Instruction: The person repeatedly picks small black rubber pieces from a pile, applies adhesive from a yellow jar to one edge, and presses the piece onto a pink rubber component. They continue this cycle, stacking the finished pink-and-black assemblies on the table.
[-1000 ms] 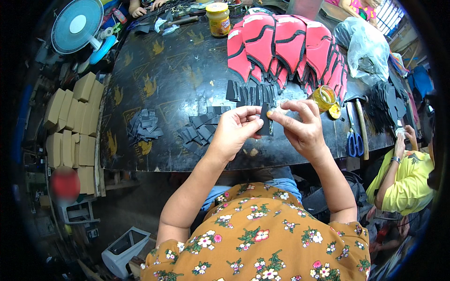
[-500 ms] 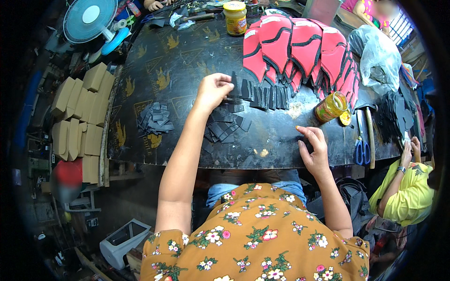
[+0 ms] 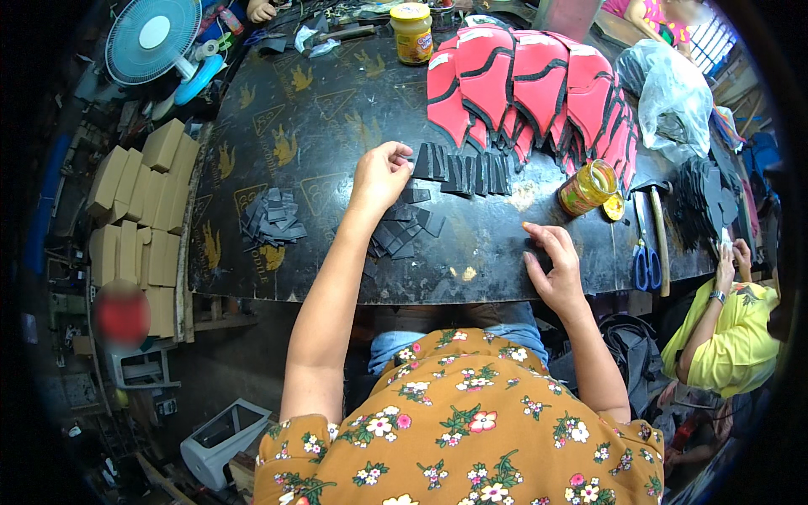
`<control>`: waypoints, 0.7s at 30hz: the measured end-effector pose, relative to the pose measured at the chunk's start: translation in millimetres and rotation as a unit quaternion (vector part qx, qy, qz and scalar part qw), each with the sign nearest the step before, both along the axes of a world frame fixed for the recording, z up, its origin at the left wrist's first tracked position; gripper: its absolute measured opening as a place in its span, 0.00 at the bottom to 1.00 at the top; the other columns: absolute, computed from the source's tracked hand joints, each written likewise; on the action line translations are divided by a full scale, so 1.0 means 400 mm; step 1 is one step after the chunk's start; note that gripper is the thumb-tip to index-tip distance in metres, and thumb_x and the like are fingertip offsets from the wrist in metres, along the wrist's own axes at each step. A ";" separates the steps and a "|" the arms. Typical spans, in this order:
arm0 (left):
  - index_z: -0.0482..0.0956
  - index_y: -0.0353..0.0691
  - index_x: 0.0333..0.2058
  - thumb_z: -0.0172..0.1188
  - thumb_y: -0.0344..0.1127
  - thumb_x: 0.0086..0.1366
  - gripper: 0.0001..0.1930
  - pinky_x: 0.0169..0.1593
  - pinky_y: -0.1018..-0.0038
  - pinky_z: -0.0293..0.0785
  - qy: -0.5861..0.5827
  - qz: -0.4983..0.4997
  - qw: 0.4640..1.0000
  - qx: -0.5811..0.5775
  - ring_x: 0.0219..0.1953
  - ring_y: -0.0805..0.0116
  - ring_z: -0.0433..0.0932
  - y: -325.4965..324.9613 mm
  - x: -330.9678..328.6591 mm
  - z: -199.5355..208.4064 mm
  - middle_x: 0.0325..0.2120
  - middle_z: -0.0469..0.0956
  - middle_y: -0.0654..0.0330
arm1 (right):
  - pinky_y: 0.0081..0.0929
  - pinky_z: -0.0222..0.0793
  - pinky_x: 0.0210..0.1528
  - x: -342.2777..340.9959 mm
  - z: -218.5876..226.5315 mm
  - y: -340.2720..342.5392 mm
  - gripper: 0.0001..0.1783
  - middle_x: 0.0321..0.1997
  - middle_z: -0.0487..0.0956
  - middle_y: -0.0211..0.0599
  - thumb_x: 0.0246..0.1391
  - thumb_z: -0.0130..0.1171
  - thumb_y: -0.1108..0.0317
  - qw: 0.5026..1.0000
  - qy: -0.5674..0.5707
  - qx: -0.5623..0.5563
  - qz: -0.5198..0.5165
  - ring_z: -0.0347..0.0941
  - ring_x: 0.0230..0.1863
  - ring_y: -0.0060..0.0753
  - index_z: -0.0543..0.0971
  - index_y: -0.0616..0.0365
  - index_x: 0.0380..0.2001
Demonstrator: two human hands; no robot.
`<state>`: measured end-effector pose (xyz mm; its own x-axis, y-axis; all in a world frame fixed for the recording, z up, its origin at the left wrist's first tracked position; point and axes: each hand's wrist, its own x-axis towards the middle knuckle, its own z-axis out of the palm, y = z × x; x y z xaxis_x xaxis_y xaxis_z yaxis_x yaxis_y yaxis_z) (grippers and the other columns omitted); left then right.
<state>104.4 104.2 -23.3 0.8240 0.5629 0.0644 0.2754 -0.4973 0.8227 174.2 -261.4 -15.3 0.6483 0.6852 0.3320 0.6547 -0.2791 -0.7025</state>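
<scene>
My left hand (image 3: 383, 175) is at the left end of a row of small black strips (image 3: 475, 174), laid overlapping on the dark table. Its thumb and fingers are pinched together beside the end strip; whether anything is between them I cannot make out. Just below this hand lies a loose pile of black pieces (image 3: 406, 229). My right hand (image 3: 554, 268) hovers near the table's front edge, fingers apart and holding nothing, with a yellow smear on the index fingertip. An open glass jar (image 3: 587, 188) with yellowish contents leans beyond it, next to its yellow lid (image 3: 613, 207).
Overlapping pink panels with black trim (image 3: 539, 80) fill the back right. Blue-handled scissors (image 3: 646, 261) and a hammer (image 3: 661, 244) lie rightward. Another black pile (image 3: 271, 219) is at left. A yellow-lidded jar (image 3: 411, 35) stands behind. A co-worker in yellow (image 3: 730, 337) handles black pieces.
The strip that stood up by my left fingertips now lies lower at the row's end. My left hand has shifted slightly; my right hand stays open. The whole view has drifted a little.
</scene>
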 end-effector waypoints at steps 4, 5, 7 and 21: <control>0.89 0.35 0.45 0.70 0.27 0.66 0.10 0.48 0.72 0.81 -0.035 -0.008 0.999 0.036 0.41 0.72 0.85 0.029 -0.101 0.062 0.41 0.88 0.59 | 0.37 0.77 0.57 0.046 0.092 -0.035 0.22 0.52 0.83 0.41 0.55 0.73 0.74 0.995 -0.090 0.031 -0.036 0.80 0.53 0.41 0.85 0.58 0.54; 0.89 0.35 0.45 0.70 0.27 0.66 0.10 0.48 0.72 0.81 -0.056 -0.007 0.997 0.046 0.41 0.72 0.84 0.036 -0.141 0.082 0.41 0.88 0.61 | 0.35 0.76 0.55 0.063 0.123 -0.053 0.22 0.51 0.84 0.38 0.55 0.74 0.74 0.989 -0.112 0.036 -0.086 0.79 0.51 0.38 0.85 0.57 0.54; 0.89 0.34 0.46 0.70 0.28 0.69 0.09 0.49 0.75 0.79 -0.092 0.009 0.995 0.029 0.42 0.74 0.83 0.053 -0.210 0.124 0.42 0.88 0.62 | 0.32 0.72 0.49 0.105 0.175 -0.081 0.22 0.50 0.84 0.36 0.57 0.74 0.72 0.979 -0.138 0.065 -0.139 0.79 0.49 0.33 0.84 0.58 0.56; 0.89 0.35 0.47 0.66 0.25 0.70 0.09 0.47 0.75 0.79 -0.055 0.057 0.995 0.068 0.39 0.74 0.82 0.006 -0.250 0.105 0.42 0.86 0.61 | 0.52 0.66 0.67 0.235 0.288 -0.062 0.30 0.69 0.78 0.40 0.38 0.84 0.43 0.924 -0.280 -0.222 -0.134 0.70 0.70 0.51 0.93 0.50 0.42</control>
<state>4.5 106.5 18.6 0.7388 0.6328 0.2319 0.2495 -0.5764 0.7781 268.1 -286.3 100.1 0.6270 0.6738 0.3910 0.7458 -0.6642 -0.0514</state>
